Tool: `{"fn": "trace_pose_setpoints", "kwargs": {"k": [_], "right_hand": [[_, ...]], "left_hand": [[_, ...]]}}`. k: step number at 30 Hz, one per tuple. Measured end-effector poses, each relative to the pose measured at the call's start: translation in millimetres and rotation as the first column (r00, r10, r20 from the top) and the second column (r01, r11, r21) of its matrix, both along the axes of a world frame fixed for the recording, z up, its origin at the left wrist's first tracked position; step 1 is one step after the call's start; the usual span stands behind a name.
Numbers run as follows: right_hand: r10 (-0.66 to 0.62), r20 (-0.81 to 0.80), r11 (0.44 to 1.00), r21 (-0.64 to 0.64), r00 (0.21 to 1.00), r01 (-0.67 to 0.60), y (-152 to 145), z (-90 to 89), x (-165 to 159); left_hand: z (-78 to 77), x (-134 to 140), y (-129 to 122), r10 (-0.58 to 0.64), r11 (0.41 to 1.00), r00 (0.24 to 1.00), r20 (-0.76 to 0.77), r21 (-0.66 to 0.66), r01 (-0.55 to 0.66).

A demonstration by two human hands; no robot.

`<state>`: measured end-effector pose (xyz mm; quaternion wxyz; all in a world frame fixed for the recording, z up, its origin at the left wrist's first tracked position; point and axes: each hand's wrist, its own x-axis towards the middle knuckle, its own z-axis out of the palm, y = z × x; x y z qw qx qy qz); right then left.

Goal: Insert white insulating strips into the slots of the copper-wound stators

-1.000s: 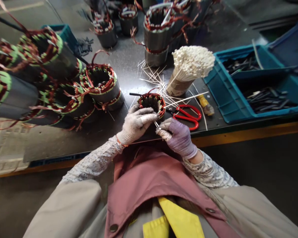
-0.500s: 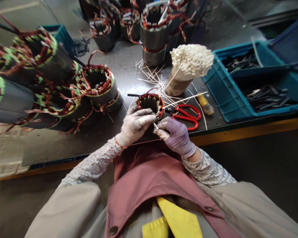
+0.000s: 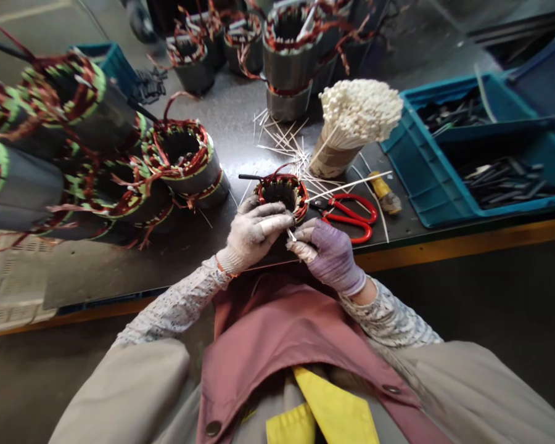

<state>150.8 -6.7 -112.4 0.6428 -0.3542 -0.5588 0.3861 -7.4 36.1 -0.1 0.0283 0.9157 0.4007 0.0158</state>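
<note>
Small stator (image 3: pixel 281 192) is steadied by left hand (image 3: pixel 254 231) while thin stick (image 3: pixel 290 235), pinched in right hand (image 3: pixel 329 254), should be fed straight.

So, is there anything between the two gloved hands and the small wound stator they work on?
Nothing visible. The left hand in a grey-white glove rests on the small copper-wound stator, and the right hand in a purple glove pinches a thin white stick at its near rim.

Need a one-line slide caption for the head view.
Gloved left hand steadies a small stator while the right hand pinches a thin stick at its edge, scissors alongside.
</note>
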Motion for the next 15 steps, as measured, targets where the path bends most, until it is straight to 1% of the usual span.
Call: {"fn": "trace_pose_setpoints", "kwargs": {"k": [3, 5, 8, 10, 12, 15], "right_hand": [[-0.021, 0.082, 0.999, -0.039, 0.996, 0.024, 9, -3.9, -8], [-0.043, 0.155, 0.998, -0.044, 0.987, 0.05, 12, -6.2, -12], [-0.13, 0.286, 0.991, 0.011, 0.949, 0.133, 11, -6.4, -12], [-0.164, 0.345, 0.986, 0.07, 0.924, 0.149, 10, -5.6, -8], [-0.139, 0.316, 0.987, 0.126, 0.939, 0.103, 8, -5.6, -3], [-0.054, 0.14, 0.985, 0.168, 0.989, 0.03, 4, -7.5, 0]], "left_hand": [[-0.3, -1, 0, -0.017, 1.0, 1.0, 0.018, 0.004, 0.016], [0.2, -1, 0, -0.019, 1.0, 1.0, -0.008, 0.003, 0.019], [1.4, 0, 0, -0.009, 1.0, 0.999, -0.044, -0.015, 0.009], [1.9, 1, 0, -0.006, 1.0, 1.0, -0.021, -0.016, 0.006], [1.8, 2, -1, -0.001, 1.0, 1.0, 0.013, 0.006, 0.001], [1.4, 4, -2, 0.019, 0.999, 0.999, 0.03, 0.032, -0.02]]}}
